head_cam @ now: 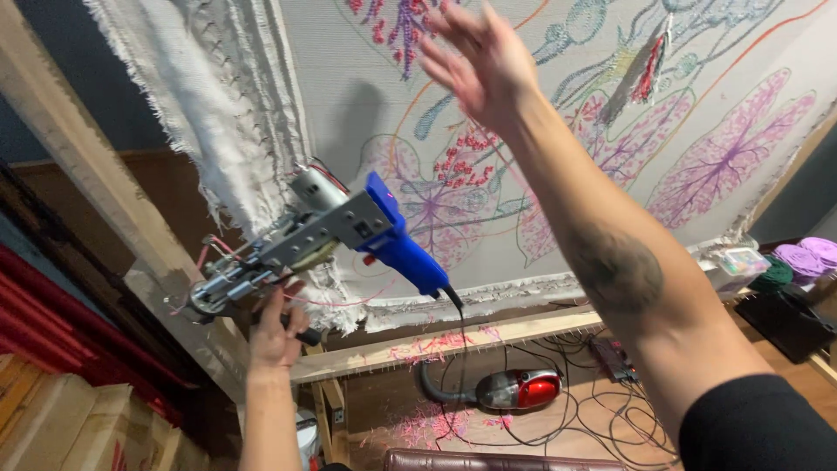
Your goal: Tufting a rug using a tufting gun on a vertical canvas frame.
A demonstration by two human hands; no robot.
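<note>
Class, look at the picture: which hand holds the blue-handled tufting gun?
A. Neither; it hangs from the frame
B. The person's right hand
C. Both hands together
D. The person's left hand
D: the left hand grips the tufting gun from below, while the right hand is raised, fingers spread, at the stretched cloth.

Wooden frame (488, 336) fills upper view, pale cloth (349, 96) stretched on it, drawn over with purple, pink and teal plant shapes. Frayed white edge (209, 131) hangs at frame's left. Dark wall (52, 113) behind, top left; red drape (52, 336) lower left, cardboard boxes (61, 427) below it. Wood floor (384, 406) under frame: red vacuum (519, 390), tangled black cables (602, 410), pink yarn scraps (427, 427). Purple and green yarn cones (798, 260) far right.
</note>
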